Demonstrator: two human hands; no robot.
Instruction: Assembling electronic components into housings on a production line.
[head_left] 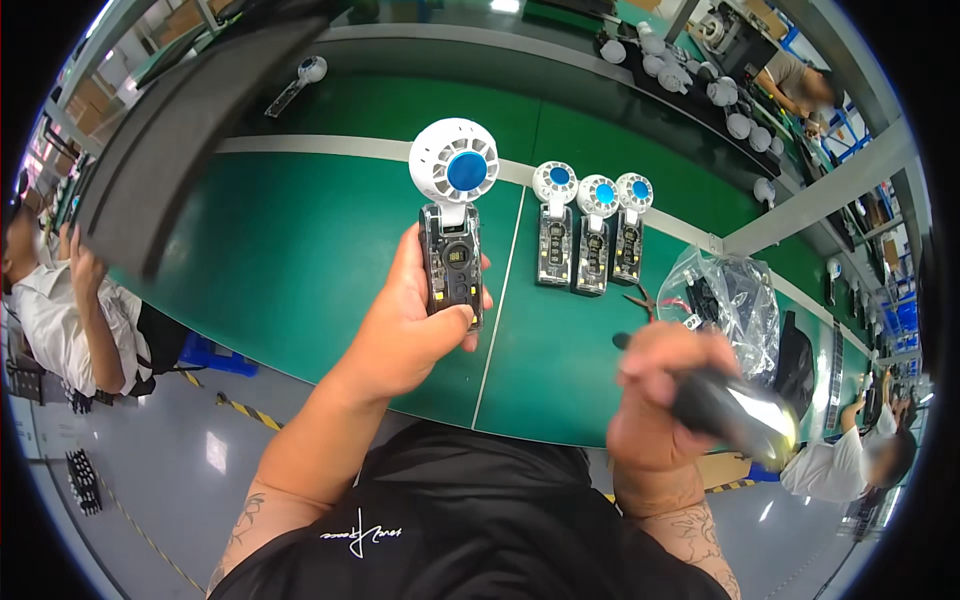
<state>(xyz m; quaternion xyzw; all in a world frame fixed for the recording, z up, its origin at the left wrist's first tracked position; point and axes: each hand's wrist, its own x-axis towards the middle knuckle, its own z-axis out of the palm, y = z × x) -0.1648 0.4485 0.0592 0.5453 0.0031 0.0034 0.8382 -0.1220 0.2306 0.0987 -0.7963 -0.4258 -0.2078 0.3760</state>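
Observation:
My left hand [408,325] is wrapped around the handle of a small handheld fan [453,255], holding it upright over the green bench. The fan has a white round head with a blue centre and a clear-fronted dark body. To the right, my right hand [660,390] grips a dark rounded tool [735,412] with a yellow-green end; motion blurs it, so its exact kind is unclear. Three similar fans [592,245] lie side by side beyond the hands. Near my right hand are pliers [642,300] and a clear plastic bag [745,305] with dark parts inside.
The green bench [290,240] spans the front. A conveyor [560,75] runs behind, with a fan [300,85] at far left and several white fan heads [690,80] at upper right. A dark panel [185,140] overhangs the left. People work at left, right and back right.

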